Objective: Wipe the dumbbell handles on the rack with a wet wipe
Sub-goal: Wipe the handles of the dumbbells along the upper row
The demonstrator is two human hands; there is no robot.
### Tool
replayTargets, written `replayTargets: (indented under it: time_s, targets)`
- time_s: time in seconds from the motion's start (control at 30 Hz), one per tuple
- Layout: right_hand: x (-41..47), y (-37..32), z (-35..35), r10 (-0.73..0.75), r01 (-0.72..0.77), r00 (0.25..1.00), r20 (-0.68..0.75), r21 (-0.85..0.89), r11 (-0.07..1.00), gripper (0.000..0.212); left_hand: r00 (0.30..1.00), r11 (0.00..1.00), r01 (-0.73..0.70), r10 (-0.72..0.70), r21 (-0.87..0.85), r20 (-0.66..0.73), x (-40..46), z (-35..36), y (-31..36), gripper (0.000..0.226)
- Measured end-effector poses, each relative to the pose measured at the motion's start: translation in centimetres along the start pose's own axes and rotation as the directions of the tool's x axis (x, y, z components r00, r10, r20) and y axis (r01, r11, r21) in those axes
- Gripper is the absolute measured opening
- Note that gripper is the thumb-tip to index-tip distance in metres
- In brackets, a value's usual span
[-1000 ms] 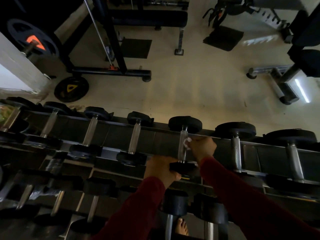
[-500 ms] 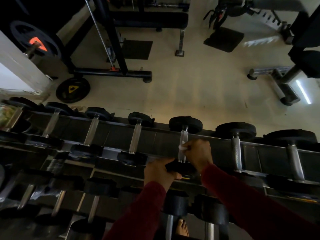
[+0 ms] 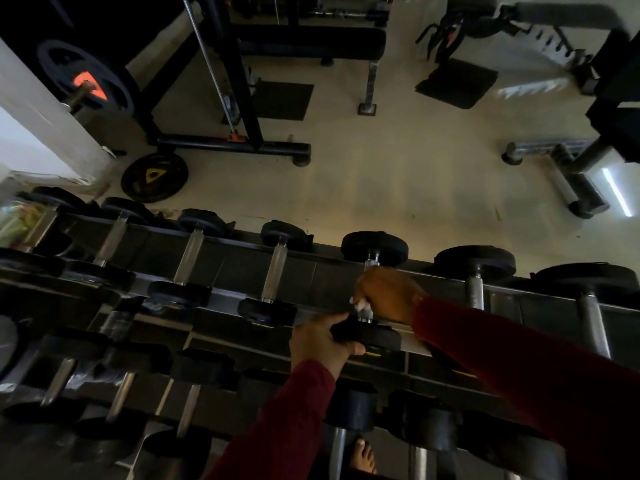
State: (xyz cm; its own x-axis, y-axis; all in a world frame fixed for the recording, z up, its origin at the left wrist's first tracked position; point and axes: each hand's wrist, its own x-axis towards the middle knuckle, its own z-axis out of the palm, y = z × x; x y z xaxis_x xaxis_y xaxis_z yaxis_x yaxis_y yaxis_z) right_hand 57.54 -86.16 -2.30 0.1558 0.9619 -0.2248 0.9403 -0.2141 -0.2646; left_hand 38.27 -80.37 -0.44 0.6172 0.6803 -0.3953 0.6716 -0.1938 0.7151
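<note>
Nearest me, my bare foot [image 3: 363,457] shows on the floor under the rack [image 3: 221,268], between the lower-row dumbbells. My left hand [image 3: 320,342], in a dark red sleeve [image 3: 277,427], is closed around the near black head of the dumbbell [image 3: 372,251] on the top row. Just beyond it, my right hand [image 3: 386,294] is wrapped around that dumbbell's metal handle [image 3: 371,263], with a bit of white wet wipe [image 3: 360,304] showing between my fingers at the lower end of the grip. Only a short piece of handle shows above my fist, below the far head. Other dumbbells sit on either side along the same shelf. Farther off, a weight plate [image 3: 154,177] with a yellow mark lies on the pale floor [image 3: 398,174], and a bench [image 3: 311,43] stands beyond.
</note>
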Motion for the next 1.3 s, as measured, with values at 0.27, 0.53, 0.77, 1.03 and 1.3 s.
replayTargets:
  time_s: [0.27,0.53,0.77,1.03,1.3]
  targets:
    - [1.3,-0.2,-0.9,0.186,-0.183,0.982,0.027,-0.068,0.981,0.019,0.966,0.916,-0.259,0.239,0.306,0.102,-0.7,0.6,0.7,0.057]
    - [-3.3,3.1,1.1,0.739,-0.421,0.669,0.077,0.859,0.292,0.019,0.944,0.759,-0.296,0.139,0.58,0.3,0.0,4.2,3.3,0.071]
    - [-3.7,2.2,1.5,0.762,-0.253,0.568,0.312,0.947,-0.199,0.016,0.986,0.831,-0.159,0.106,0.533,0.13,0.6,5.0,4.2,0.05]
    - [-2.3,1.3,1.5,0.768,-0.229,0.572,0.289,0.955,-0.189,0.014,0.951,0.977,-0.147,0.096,0.157,0.296,3.1,2.4,1.5,0.055]
    - [-0.4,1.0,1.1,0.829,-0.487,0.555,0.075,0.837,0.251,0.014,0.943,0.993,-0.113,0.098,0.03,0.318,2.8,1.7,1.0,0.056]
